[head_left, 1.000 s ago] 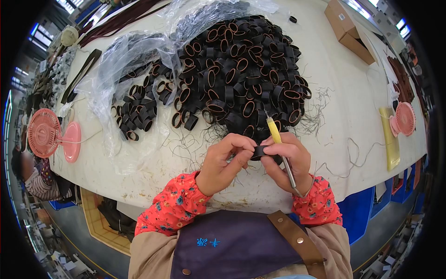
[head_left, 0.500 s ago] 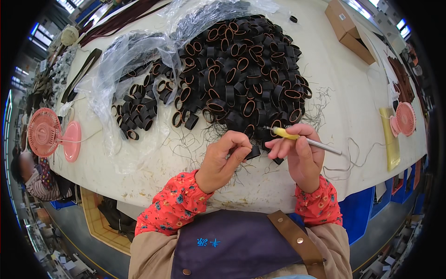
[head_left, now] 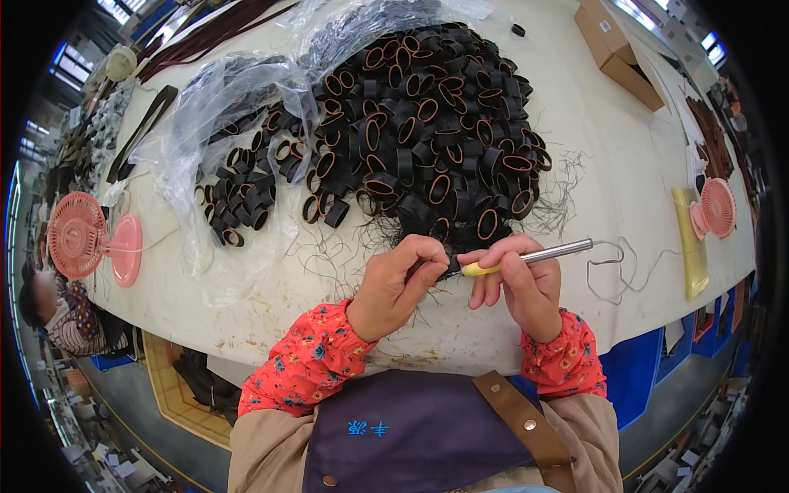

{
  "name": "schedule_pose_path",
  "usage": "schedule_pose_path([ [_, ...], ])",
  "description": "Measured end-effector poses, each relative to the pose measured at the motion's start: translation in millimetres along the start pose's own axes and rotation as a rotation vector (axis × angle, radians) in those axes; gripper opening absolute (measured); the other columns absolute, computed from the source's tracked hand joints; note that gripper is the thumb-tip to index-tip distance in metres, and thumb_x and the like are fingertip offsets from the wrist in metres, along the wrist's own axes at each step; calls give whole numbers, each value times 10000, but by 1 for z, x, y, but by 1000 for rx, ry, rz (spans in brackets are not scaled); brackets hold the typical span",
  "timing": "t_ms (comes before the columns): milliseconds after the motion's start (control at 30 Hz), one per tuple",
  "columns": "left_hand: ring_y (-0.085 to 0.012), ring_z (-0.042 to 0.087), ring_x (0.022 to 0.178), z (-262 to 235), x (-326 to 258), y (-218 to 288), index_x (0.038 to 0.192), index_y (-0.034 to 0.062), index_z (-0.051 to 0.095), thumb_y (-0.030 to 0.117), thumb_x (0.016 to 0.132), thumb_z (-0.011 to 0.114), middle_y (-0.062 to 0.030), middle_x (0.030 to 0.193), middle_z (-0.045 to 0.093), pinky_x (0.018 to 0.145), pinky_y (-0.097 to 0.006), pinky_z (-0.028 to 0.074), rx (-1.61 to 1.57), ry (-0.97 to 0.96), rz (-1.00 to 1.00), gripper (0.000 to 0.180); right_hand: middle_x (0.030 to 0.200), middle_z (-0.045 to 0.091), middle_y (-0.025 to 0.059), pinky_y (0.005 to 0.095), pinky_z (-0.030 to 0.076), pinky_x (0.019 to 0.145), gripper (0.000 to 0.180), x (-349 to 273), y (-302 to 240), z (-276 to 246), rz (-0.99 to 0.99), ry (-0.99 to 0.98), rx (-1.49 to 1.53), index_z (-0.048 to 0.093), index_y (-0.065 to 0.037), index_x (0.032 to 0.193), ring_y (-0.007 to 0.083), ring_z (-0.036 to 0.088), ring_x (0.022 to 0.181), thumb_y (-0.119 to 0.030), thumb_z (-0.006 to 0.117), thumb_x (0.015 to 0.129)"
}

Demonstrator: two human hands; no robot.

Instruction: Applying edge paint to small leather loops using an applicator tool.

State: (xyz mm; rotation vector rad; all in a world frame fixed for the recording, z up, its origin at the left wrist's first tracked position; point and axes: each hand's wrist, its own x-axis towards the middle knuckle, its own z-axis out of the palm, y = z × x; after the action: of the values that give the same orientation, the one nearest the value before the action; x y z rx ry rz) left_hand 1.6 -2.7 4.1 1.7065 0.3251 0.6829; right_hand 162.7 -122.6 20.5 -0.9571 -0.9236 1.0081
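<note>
My left hand (head_left: pixel 393 283) is closed, with thumb and forefinger pinching a small black leather-like loop (head_left: pixel 453 264). Most of this loop is hidden by the fingers. In my right hand (head_left: pixel 526 292) lies a corded pen-shaped tool (head_left: pixel 559 251), with a silver barrel and a yellow grip. Its thin tip points left and meets the loop's edge, or comes very close to it. Right behind both hands rises a big heap of similar black loops (head_left: pixel 440 188) with tan edges.
A smaller group of loops (head_left: pixel 238 201) lies by a clear plastic bag (head_left: pixel 189 156) at left. Thread ends (head_left: pixel 329 267) litter the white tabletop (head_left: pixel 625 164). Pink fans (head_left: pixel 78 234) stand on both sides. A cardboard box (head_left: pixel 616 57) sits far right, a grey cord (head_left: pixel 629 275) nearer.
My right hand has swung the tool's tip down and left to the held loop; the barrel's rear end has tilted up. My left hand stays nearly in place.
</note>
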Motion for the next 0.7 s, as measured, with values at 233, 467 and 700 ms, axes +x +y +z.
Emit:
schedule_pose_path([
  [233, -76, 487, 616, 1, 0, 0, 964, 19, 544, 1, 902, 560, -35, 793, 543, 566, -212, 409, -1, 1, 8, 66, 958, 607, 193, 301, 550, 612, 248, 0, 0, 1, -7, -33, -8, 536, 49, 1033, 106, 576, 602, -170, 428, 989],
  [467, -82, 494, 621, 0, 0, -2, 961, 17, 546, -1, 899, 563, -39, 808, 551, 570, -216, 412, 3, 1, 16, 66, 964, 605, 190, 308, 556, 621, 241, 0, 1, 1, -5, -34, -4, 536, 47, 1034, 102, 570, 608, -162, 424, 989],
  [700, -79, 511, 631, 1, -2, -3, 990, 10, 502, 13, 918, 541, -39, 765, 551, 571, -216, 422, -22, -4, -30, 82, 963, 608, 190, 318, 553, 615, 239, -1, 1, -1, -28, -17, -9, 530, 44, 1034, 109, 562, 597, -158, 412, 990],
])
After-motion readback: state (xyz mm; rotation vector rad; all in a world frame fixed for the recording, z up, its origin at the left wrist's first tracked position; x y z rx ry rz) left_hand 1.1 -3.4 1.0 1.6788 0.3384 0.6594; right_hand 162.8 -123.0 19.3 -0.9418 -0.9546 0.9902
